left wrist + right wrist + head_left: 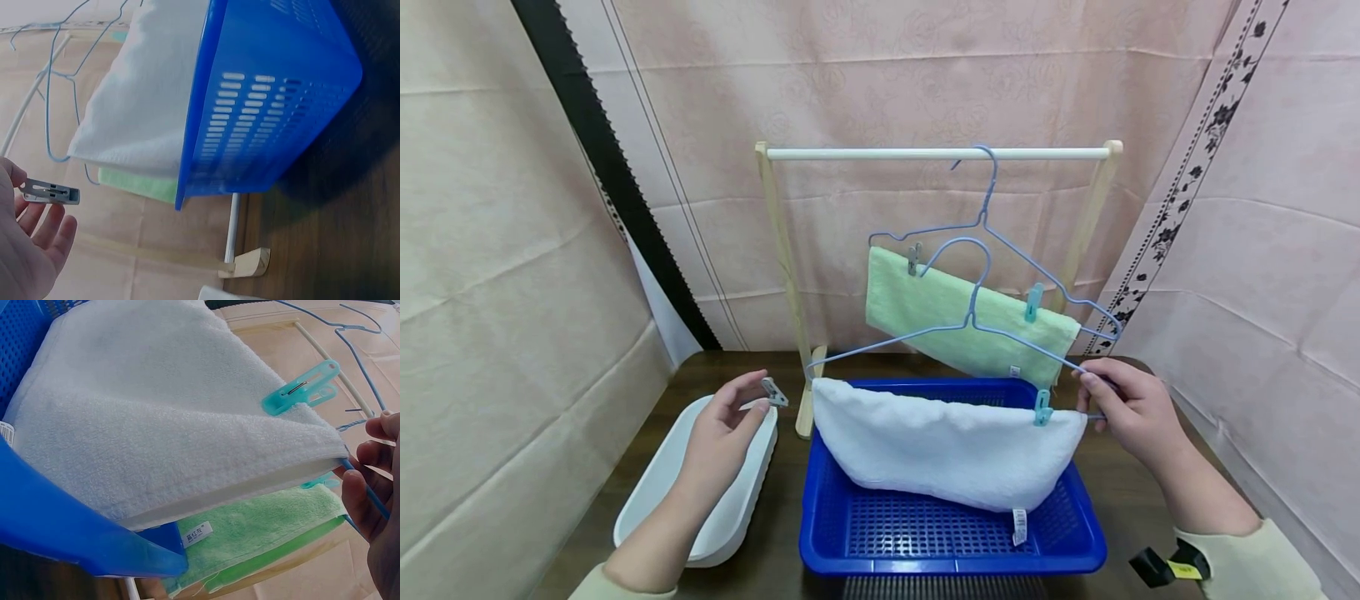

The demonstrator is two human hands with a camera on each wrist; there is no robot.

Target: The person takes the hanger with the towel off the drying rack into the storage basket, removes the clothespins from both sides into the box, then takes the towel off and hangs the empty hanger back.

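My left hand [722,429] pinches a grey clothespin [774,392] between thumb and fingers, just left of the white towel's upper left corner. My right hand [1131,408] grips the right end of a blue wire hanger [917,333]. Over that hanger's lower bar drapes the white towel [940,450], above the blue basket [951,567]. A teal clothespin [303,387] clips the towel near its right end. In the left wrist view the grey clothespin [50,192] sits lengthwise at the fingertips, apart from the towel.
Behind, a green towel [955,321] hangs on another blue hanger [985,212], clipped by a grey and a teal clothespin, from the rack's white rod [880,154]. A white tray [730,529] stands left of the basket, under the left forearm. Cloth walls enclose the brown table.
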